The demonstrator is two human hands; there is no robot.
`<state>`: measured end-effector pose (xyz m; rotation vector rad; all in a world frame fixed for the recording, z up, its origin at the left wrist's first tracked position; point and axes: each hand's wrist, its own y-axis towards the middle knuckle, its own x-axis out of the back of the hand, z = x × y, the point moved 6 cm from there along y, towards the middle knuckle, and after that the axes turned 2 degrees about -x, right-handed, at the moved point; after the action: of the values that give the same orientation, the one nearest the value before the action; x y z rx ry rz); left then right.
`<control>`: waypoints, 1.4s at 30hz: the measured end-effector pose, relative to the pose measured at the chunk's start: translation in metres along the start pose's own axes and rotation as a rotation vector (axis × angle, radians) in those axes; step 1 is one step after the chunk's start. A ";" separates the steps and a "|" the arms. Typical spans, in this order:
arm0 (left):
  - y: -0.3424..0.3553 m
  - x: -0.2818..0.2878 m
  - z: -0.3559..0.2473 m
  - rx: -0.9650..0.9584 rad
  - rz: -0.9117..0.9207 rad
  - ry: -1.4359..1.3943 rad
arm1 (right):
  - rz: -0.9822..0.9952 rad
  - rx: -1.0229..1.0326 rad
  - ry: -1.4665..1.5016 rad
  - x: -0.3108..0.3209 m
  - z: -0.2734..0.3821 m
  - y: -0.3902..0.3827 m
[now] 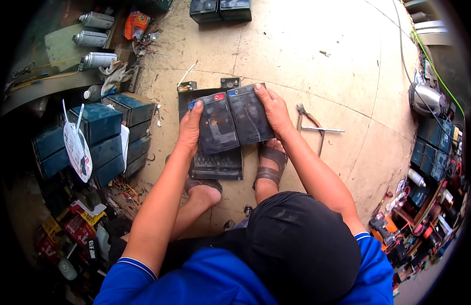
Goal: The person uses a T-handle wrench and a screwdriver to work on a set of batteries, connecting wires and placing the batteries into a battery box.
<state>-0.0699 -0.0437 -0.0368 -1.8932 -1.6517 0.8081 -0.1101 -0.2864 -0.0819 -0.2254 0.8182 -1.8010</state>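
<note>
Two black block batteries [215, 129] are held side by side above the floor, with red and blue marks at their top terminals. My left hand [188, 131] grips the outer side of the left one, thumb on its upper corner. My right hand [275, 111] is closed round the far right edge of the other battery [251, 118], thumb at its top corner. Below them, between my sandalled feet, lies a black battery case [215, 166] with a white wire [187, 72] sticking up at its far left corner. The batteries hide much of the case.
Pliers [311, 118] and a metal-shafted tool [324, 130] lie on the floor [347, 76] to the right. More batteries [230, 11] stand farther off. Stacked batteries [101, 124] and spray cans [98, 60] are at the left; a power tool [385, 229] is at lower right.
</note>
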 end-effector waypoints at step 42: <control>0.001 0.002 0.005 -0.028 0.004 0.025 | -0.165 0.325 -0.608 0.009 -0.013 -0.109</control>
<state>-0.0727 -0.0424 -0.0412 -1.9185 -1.6523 0.7633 -0.2035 -0.2700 -0.0254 -0.6026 0.0773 -1.8388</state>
